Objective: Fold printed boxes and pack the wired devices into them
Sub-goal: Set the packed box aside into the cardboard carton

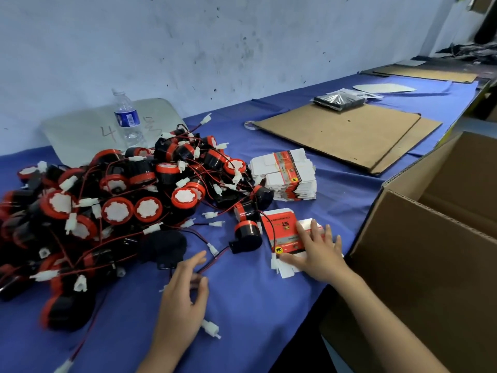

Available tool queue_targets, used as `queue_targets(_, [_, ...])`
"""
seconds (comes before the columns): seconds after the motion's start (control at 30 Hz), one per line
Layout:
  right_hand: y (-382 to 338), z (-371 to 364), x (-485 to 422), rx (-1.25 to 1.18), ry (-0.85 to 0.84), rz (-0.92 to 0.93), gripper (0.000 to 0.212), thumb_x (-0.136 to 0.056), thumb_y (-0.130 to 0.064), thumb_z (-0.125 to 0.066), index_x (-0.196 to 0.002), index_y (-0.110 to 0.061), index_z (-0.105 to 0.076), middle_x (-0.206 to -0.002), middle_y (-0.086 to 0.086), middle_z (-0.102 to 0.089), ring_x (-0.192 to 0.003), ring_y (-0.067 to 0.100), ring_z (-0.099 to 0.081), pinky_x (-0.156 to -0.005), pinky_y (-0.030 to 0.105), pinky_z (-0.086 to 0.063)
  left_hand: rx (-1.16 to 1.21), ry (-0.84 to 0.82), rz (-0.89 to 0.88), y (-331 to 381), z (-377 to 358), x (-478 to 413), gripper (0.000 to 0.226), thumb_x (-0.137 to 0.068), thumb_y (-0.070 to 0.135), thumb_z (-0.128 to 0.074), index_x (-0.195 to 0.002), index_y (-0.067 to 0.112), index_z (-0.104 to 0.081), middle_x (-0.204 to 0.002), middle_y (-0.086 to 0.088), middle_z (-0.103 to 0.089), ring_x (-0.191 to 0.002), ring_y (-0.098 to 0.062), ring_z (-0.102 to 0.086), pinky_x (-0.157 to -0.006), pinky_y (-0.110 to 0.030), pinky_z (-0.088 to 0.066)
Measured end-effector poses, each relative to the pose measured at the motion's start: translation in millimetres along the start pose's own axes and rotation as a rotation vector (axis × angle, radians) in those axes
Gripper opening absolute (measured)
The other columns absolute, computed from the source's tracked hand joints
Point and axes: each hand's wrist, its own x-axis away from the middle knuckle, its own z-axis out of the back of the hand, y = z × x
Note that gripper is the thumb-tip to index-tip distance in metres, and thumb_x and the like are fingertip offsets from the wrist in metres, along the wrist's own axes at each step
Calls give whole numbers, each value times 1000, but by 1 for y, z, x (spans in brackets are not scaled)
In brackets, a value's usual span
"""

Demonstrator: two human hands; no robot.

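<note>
Pressing down on a flat printed box [282,232], the right hand [320,254] lies with its fingers straight and spread, grasping nothing. The box sits on the blue worktop [255,313] near its right edge, just beside an open cardboard carton [430,251]. A thin wire crosses the box's red face. One wired device [246,235], black with a red band, stands touching the box's left side.

The left hand [183,294] is near the front edge, fingers loose and apart, empty. A red-and-black wire runs under its fingertips, but I cannot tell whether they touch it.

A large heap of wired devices [121,200] covers the left part of the worktop. Behind the flat box, a banded stack of printed boxes [285,173] rests beside the heap. A water bottle [127,119] stands at the back edge by the wall, and cardboard sheets [344,133] lie toward the far right corner.
</note>
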Motion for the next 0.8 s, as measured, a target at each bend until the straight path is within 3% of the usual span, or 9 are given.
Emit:
queue_targets(0.13, [-2, -2, -4, -59, 91, -65, 99, -67, -78, -62, -147, -34, -24, -157, 10, -19, -142, 36, -19, -113, 50, -21, -20, 10, -18, 1, 1, 1, 58, -91, -2, -59, -119, 47, -47, -113, 19, -59, -92, 0, -61, -77, -6, -45])
queue_targets(0.2, [-4, 6, -6, -84, 105, -134, 100, -67, -71, -69, -148, -37, -20, -158, 12, -16, -141, 39, -18, -110, 50, -22, -28, 12, -14, 1, 1, 1, 59, -90, -3, -60, -118, 47, -48, -109, 17, -60, -91, -1, -61, -77, -7, -45])
queue_targets(0.27, [-4, 11, -6, -124, 190, -160, 95, -74, -55, -75, -150, -37, -20, -159, 12, -15, -141, 37, -14, -111, 48, -20, -35, 15, -23, 2, 1, 1, 59, -90, -3, -60, -118, 47, -48, -109, 17, -61, -90, 0, -61, -77, -7, -45])
queue_targets(0.4, [0, 14, -3, -273, 375, -103, 74, -83, -17, -74, -146, -33, -37, -154, 12, -26, -138, 32, -18, -110, 45, -27, -48, 13, -30, 3, 1, 1, 59, -90, -3, -59, -118, 47, -48, -110, 18, -61, -90, 0, -61, -77, -7, -45])
queue_targets(0.47, [0, 11, 2, -320, 453, -63, 68, -83, -7, -72, -141, -29, -45, -151, 12, -30, -135, 31, -24, -107, 42, -31, -52, 15, -33, 4, 1, 1, 59, -90, -4, -59, -118, 47, -49, -110, 19, -61, -90, 0, -61, -77, -7, -45])
queue_targets(0.53, [0, 11, 7, -414, 524, -24, 66, -82, -5, -73, -139, -27, -48, -142, 9, -37, -128, 26, -36, -100, 36, -40, -62, 21, -44, 4, 0, 1, 59, -89, -4, -59, -119, 46, -49, -108, 20, -61, -89, -1, -61, -76, -9, -45])
queue_targets(0.63, [2, 26, 11, -784, 496, -45, 67, -81, -9, -75, -138, -32, -47, -112, -2, -53, -98, 12, -58, -78, 23, -50, -77, 18, -53, 2, 1, 2, 58, -90, -3, -59, -120, 46, -49, -107, 20, -61, -87, -2, -63, -75, -15, -50])
queue_targets(0.73, [7, 44, 17, -1015, 537, -123, 58, -80, -15, -76, -131, -31, -53, -101, -2, -63, -93, 14, -65, -82, 37, -57, -62, 30, -51, 4, 3, 3, 58, -89, -4, -59, -118, 45, -52, -103, 19, -63, -83, -4, -66, -73, -20, -52])
queue_targets(0.8, [9, 57, 26, -1020, 670, -125, 35, -83, -20, -74, -115, -27, -63, -99, -5, -66, -96, 15, -66, -88, 43, -56, -16, 75, -38, 9, 4, 3, 55, -90, -7, -57, -114, 42, -55, -101, 17, -65, -82, -4, -68, -71, -19, -52])
